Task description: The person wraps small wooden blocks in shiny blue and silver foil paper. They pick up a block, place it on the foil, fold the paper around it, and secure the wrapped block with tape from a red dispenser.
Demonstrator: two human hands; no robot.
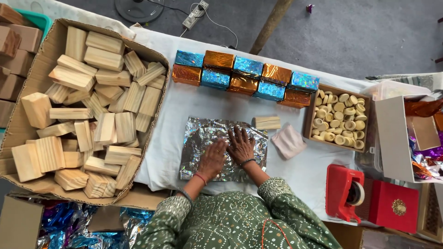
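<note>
Both hands lie flat, palms down, side by side on a crinkled silver foil sheet [203,138], the left hand [212,159] just beside the right hand [240,145]. Just beyond the right fingertips lies a bare wooden block [267,122]. Further out runs a row of foil-wrapped blocks [244,76], blue and orange. Left of the hands stands a cardboard box of wooden blocks [27,83].

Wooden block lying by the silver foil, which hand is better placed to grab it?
Probably the right hand: it lies flat on the silver foil nearer the loose wooden block; the left hand sits farther away.
</note>
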